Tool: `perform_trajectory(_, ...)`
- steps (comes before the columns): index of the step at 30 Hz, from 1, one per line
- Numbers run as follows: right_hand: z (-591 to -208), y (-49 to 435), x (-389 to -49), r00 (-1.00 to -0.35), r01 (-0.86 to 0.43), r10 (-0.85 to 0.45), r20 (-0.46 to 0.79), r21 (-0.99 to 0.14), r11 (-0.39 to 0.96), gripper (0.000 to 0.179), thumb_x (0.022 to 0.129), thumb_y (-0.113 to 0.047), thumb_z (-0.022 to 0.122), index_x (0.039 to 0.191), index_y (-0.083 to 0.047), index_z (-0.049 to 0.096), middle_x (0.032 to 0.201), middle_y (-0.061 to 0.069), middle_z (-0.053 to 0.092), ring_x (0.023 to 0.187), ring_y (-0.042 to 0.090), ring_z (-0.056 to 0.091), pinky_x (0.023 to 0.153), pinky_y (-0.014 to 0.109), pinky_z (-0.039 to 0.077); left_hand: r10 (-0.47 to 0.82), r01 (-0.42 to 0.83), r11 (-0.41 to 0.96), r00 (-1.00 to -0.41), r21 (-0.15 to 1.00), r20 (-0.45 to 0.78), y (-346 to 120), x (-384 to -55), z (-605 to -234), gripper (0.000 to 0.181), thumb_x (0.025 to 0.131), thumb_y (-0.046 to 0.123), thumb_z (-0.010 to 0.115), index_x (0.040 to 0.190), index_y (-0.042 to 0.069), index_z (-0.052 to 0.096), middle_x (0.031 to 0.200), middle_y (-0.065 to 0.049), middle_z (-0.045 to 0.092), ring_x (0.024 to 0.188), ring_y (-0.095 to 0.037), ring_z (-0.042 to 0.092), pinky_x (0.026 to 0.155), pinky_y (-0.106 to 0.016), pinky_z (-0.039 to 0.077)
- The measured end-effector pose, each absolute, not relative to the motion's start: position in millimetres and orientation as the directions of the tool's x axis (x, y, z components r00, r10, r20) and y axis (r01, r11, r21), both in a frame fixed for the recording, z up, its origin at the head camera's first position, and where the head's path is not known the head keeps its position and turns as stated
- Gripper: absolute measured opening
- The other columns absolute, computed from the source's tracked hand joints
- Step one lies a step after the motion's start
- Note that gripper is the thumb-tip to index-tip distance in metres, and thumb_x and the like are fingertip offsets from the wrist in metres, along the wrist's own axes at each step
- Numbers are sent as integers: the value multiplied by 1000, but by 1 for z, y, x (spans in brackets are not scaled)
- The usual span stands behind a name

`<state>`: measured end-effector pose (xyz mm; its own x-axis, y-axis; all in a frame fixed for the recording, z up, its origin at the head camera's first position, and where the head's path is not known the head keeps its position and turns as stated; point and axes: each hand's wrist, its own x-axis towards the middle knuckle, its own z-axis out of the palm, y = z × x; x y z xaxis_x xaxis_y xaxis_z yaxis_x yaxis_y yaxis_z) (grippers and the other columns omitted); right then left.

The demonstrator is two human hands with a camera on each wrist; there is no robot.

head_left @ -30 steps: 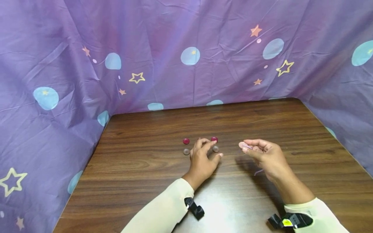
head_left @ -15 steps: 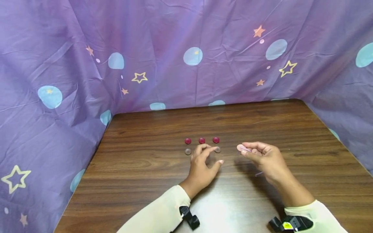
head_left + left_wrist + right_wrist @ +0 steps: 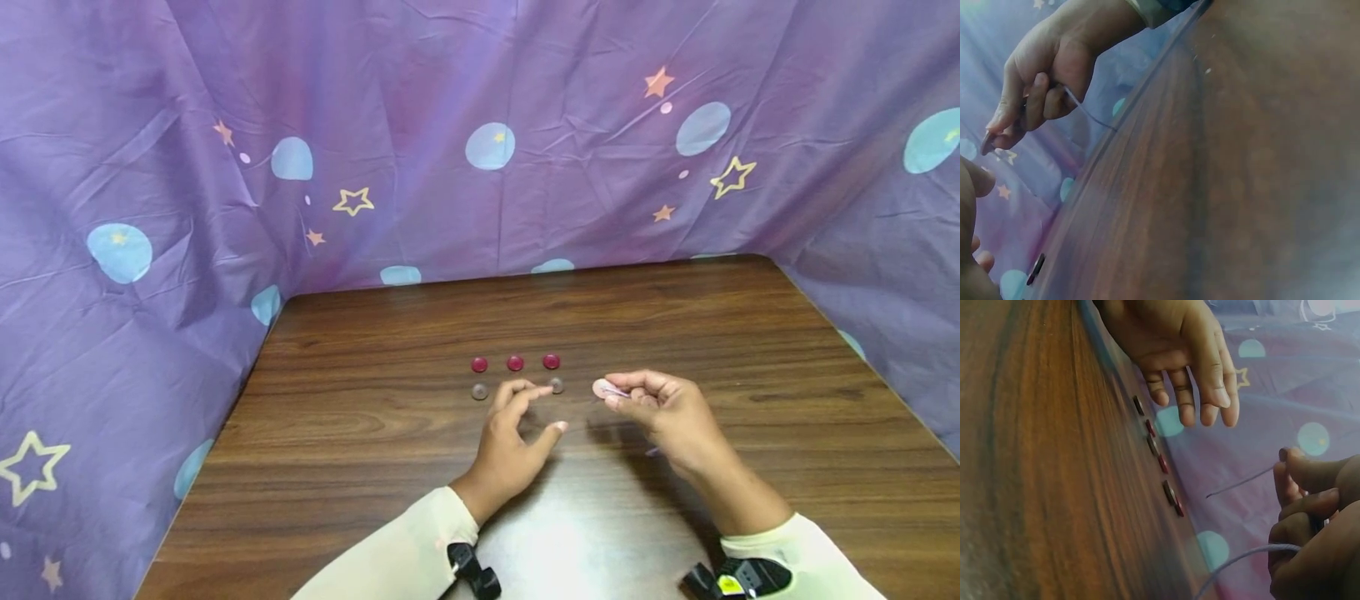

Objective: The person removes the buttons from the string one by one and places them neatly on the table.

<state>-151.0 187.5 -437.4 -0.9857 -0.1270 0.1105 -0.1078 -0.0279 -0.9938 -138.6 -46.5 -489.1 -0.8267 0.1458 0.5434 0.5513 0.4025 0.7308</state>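
My right hand (image 3: 678, 429) pinches a pale pink button (image 3: 602, 388) between thumb and forefinger, above the table. A thin purple string (image 3: 1241, 482) runs out at this button, one end sticking free. More of the string trails below the hand. My left hand (image 3: 506, 450) hovers to the left, fingers loosely bent and apart, holding nothing. Just beyond it lie a red button (image 3: 479, 364), a second red button (image 3: 515, 363) and a third red button (image 3: 551, 362) in a row. Nearer are a grey button (image 3: 480, 392) and another grey button (image 3: 556, 385); my left hand hides a third between them.
All the loose buttons lie flat on a brown wood-grain table (image 3: 360, 467). A purple curtain (image 3: 405, 108) with stars and blue spots stands behind the table and along both sides.
My left hand has drawn back from the buttons towards me, uncovering the middle red one. The right hand has shifted left with the pink button and the string.
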Motion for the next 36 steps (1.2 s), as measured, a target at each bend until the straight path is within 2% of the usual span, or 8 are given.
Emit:
perform_trajectory(5,-441,183,-150,-969,-166,-185,164,-986,-6,31,97,5,75,123,20,68,105,-9,85,100,2,80,85,19,63,139,512,339,-857,789,497,-47,-135,-489,46,90,9,88,133,4,73,131,-16,65,131,-33,62,107,-41,57)
perform_trajectory(7,-442,181,-149,-961,-183,-209,180,-983,-6,34,98,5,75,126,23,65,107,-9,85,102,3,80,87,20,63,148,505,317,-862,803,484,-47,-134,-489,46,90,10,88,133,3,72,131,-16,64,128,-35,63,103,-42,59)
perform_trajectory(9,-444,179,-149,-959,-196,-211,189,-981,13,35,98,5,75,125,23,65,107,-10,85,101,1,80,81,16,62,165,507,304,-862,807,479,-48,-134,-489,47,91,11,88,134,3,72,130,-16,64,120,-37,64,94,-42,61)
perform_trajectory(12,-445,176,-147,-957,-208,-213,197,-978,31,34,97,6,75,124,23,66,107,-11,84,100,2,80,80,16,62,188,509,297,-861,808,473,-49,-133,-489,48,91,12,88,136,5,71,130,-16,64,111,-38,65,88,-40,61)
perform_trajectory(16,-447,173,-144,-950,-236,-227,215,-970,66,31,96,7,76,123,21,68,107,-13,84,99,1,80,82,18,63,205,513,285,-858,810,471,-50,-132,-490,48,91,13,88,136,7,71,129,-15,67,113,-39,66,89,-40,60)
perform_trajectory(23,-451,170,-141,-945,-254,-247,215,-957,138,24,93,3,80,114,14,75,100,-15,84,75,0,70,62,22,58,215,528,261,-848,808,485,-50,-130,-489,46,93,15,88,135,8,72,129,-15,67,111,-38,66,88,-39,60)
perform_trajectory(30,-453,169,-140,-948,-246,-246,200,-954,171,22,91,2,82,111,10,78,94,-13,83,67,4,64,57,24,55,243,532,266,-844,804,478,-49,-130,-489,48,92,16,88,136,3,71,132,-14,68,119,-31,67,96,-42,59)
perform_trajectory(36,-451,168,-139,-951,-245,-236,201,-953,177,21,91,0,83,110,8,79,92,-13,83,64,2,58,54,23,50,250,544,263,-836,797,488,-50,-131,-490,46,93,15,87,135,5,72,130,-14,69,118,-30,68,94,-40,60)
